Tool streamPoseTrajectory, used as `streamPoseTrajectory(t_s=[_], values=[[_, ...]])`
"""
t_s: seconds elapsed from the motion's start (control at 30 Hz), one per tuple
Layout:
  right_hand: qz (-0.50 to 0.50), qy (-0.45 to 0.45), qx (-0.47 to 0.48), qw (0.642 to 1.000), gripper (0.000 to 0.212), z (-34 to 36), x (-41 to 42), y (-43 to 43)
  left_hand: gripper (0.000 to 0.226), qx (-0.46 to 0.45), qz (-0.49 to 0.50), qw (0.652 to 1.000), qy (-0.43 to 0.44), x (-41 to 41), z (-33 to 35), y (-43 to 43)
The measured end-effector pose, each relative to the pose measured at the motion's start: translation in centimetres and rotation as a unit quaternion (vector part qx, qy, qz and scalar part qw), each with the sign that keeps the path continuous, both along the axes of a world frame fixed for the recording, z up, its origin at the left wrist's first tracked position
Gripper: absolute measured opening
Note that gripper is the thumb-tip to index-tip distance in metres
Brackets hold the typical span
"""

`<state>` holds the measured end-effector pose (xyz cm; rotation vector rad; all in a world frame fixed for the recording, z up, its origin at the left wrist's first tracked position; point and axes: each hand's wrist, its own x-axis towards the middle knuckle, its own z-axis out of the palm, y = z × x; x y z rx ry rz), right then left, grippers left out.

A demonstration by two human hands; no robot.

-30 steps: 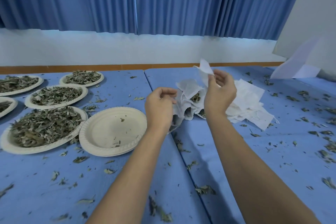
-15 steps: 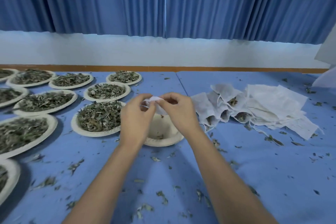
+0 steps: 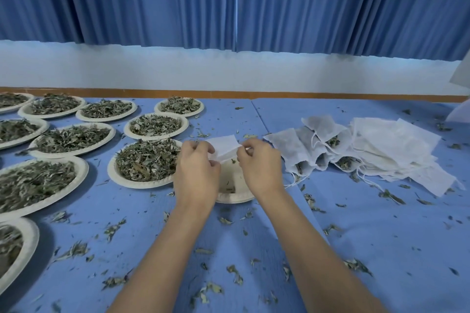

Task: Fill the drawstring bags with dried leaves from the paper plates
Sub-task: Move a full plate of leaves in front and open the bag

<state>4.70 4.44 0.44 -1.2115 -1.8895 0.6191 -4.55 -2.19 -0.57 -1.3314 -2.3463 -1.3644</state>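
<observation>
table (image 3: 381,236): blue-covered and strewn with leaf crumbs; we work near its middle seam.
full plates: a spread of paper plates on our left. The nearest plate (image 3: 114,176) is heaped with dried leaves (image 3: 147,160) and sits just beside our left hand.
bag pile (image 3: 386,150): white drawstring bags on our right, with stuffed ones in front and flat ones stacked behind.
spent plate (image 3: 234,198): nearly bare, under our hands.
left hand (image 3: 197,173): thumb and fingers pinch the bag's left edge.
right hand (image 3: 259,168): pinches the right edge likewise.
held bag (image 3: 223,147): flat and, by its look, empty — held above the spent plate.
change: a second ago our right hand was lifting this bag off the bag pile while the left held back; now both hands grip it by the leaves. We judge the mouth is being opened — filling has not begun.
</observation>
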Motion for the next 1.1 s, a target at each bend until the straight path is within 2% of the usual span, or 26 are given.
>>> streamPoseTrajectory(t_s=[0.1, 0.17, 0.2, 0.3, 0.4, 0.43, 0.47, 0.5, 0.57, 0.6, 0.63, 0.7, 0.77, 0.8, 0.87, 0.93, 1.0, 1.03, 1.1], values=[[0.041, 0.138, -0.071, 0.987, 0.009, 0.4, -0.3, -0.7, 0.006, 0.046, -0.008, 0.998, -0.036, 0.3, 0.1, 0.2], [0.051, 0.173, -0.104, 0.978, 0.015, 0.4, -0.1, -0.5, 0.011, 0.095, -0.012, 0.984, -0.150, 0.2, 0.7, 0.2], [0.051, 0.177, -0.110, 0.977, 0.012, 0.3, 0.0, -0.3, 0.016, 0.117, -0.013, 0.965, -0.234, 0.0, 1.1, 0.2], [0.029, 0.191, -0.123, 0.973, 0.006, 0.0, 0.7, 0.2, 0.017, 0.129, -0.065, 0.854, -0.499, -0.6, 2.3, 0.4], [0.029, 0.254, -0.184, 0.949, 0.008, 0.0, 0.9, 0.4, 0.013, 0.095, -0.164, 0.689, -0.700, -0.7, 2.8, 0.1], [0.040, 0.289, -0.223, 0.930, 0.009, 0.3, 0.9, 0.4, 0.012, 0.092, -0.184, 0.641, -0.740, -0.7, 2.8, 0.0], [0.055, 0.336, -0.275, 0.899, 0.011, 0.7, 0.9, 0.5, 0.009, 0.089, -0.201, 0.612, -0.760, -0.8, 2.7, -0.1], [0.071, 0.390, -0.335, 0.855, 0.012, 1.2, 0.9, 0.5, 0.007, 0.085, -0.216, 0.602, -0.764, -0.8, 2.6, -0.2], [0.092, 0.479, -0.456, 0.744, 0.017, 1.9, 1.1, 0.7, 0.009, 0.076, -0.244, 0.608, -0.752, -0.9, 2.5, -0.3], [0.101, 0.496, -0.497, 0.705, 0.020, 2.0, 1.2, 0.8, 0.013, 0.075, -0.251, 0.619, -0.740, -1.0, 2.4, -0.2], [0.116, 0.490, -0.524, 0.687, 0.021, 2.1, 1.2, 0.7, 0.016, 0.080, -0.252, 0.631, -0.729, -1.0, 2.4, -0.1], [0.163, 0.439, -0.549, 0.692, 0.020, 2.0, 1.1, 0.4, 0.019, 0.113, -0.250, 0.637, -0.720, -1.3, 2.4, 0.1], [0.205, 0.381, -0.544, 0.719, 0.021, 1.9, 1.0, 0.1, 0.023, 0.142, -0.253, 0.631, -0.719, -1.5, 2.4, 0.2], [0.213, 0.365, -0.534, 0.732, 0.021, 2.1, 1.0, 0.1, 0.024, 0.139, -0.256, 0.645, -0.707, -1.6, 2.3, 0.2], [0.210, 0.368, -0.513, 0.747, 0.020, 2.4, 1.1, 0.3, 0.016, 0.098, -0.260, 0.712, -0.645, -1.7, 2.2, 0.1], [0.219, 0.394, -0.506, 0.736, 0.017, 2.5, 1.3, 0.3, 0.006, 0.047, -0.257, 0.792, -0.552, -1.7, 2.3, -0.1], [0.234, 0.405, -0.492, 0.734, 0.014, 2.1, 1.3, 0.2, 0.014, 0.001, -0.214, 0.873, -0.438, -1.5, 2.2, 0.0], [0.226, 0.401, -0.471, 0.753, 0.018, 1.8, 1.0, 0.2, 0.018, -0.010, -0.187, 0.902, -0.389, -1.3, 2.1, 0.1], [0.190, 0.378, -0.410, 0.808, 0.024, 1.4, 0.4, 0.1, 0.024, 0.004, -0.163, 0.921, -0.355, -0.9, 1.9, 0.2]])
